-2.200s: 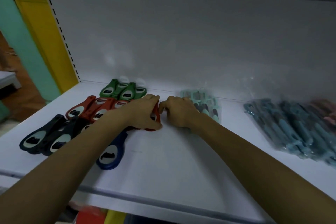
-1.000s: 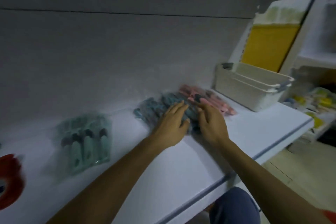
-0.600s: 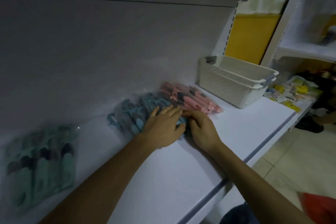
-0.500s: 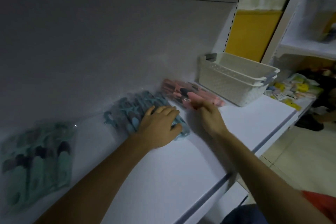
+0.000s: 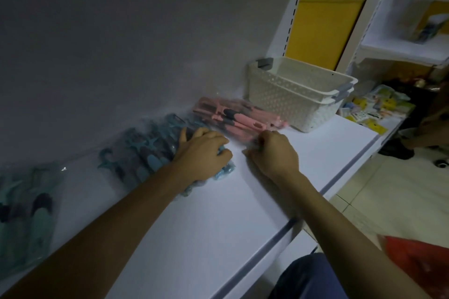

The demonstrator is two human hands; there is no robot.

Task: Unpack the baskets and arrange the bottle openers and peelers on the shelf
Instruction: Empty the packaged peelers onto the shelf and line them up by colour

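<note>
With left hand (image 5: 201,153) curled over the bagged blue peelers (image 5: 145,153) at mid-frame and right hand (image 5: 273,153) curled at the near end of the pink peeler pack (image 5: 233,116), grip impossible to tell, could easily drag slick plastic askew, off the front edge of the shelf (image 5: 218,213) or into the stacked white baskets (image 5: 286,102).

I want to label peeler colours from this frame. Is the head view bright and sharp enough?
Head view: dim, underexposed, yet the pink peelers and blue peelers are tellable apart; the teal pack at the left edge is blurred.
</note>
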